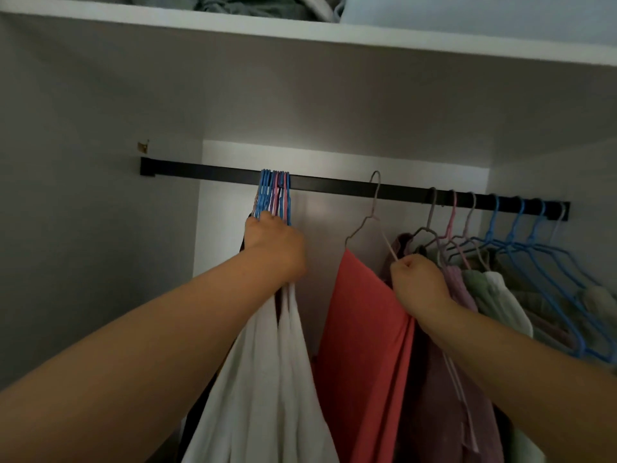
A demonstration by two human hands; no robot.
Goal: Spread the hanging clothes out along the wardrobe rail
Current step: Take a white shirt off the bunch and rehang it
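A black rail [334,182] runs across the wardrobe. My left hand [274,243] grips a tight bunch of blue and pink hangers [275,193] hooked left of the rail's middle; white garments [267,379] hang below it. My right hand [419,280] pinches the right arm of a pale wire hanger [374,208] that carries a coral-red garment [364,345]. Its hook sits on the rail alone, with gaps on both sides. Further right, several pink, grey and blue hangers [507,225] stand spaced along the rail with mauve, green and pale clothes [480,285].
A white shelf [334,38] with folded grey and blue textiles [253,5] lies above the rail. The left stretch of rail up to its wall bracket [147,167] is bare. Grey wardrobe walls close in on both sides.
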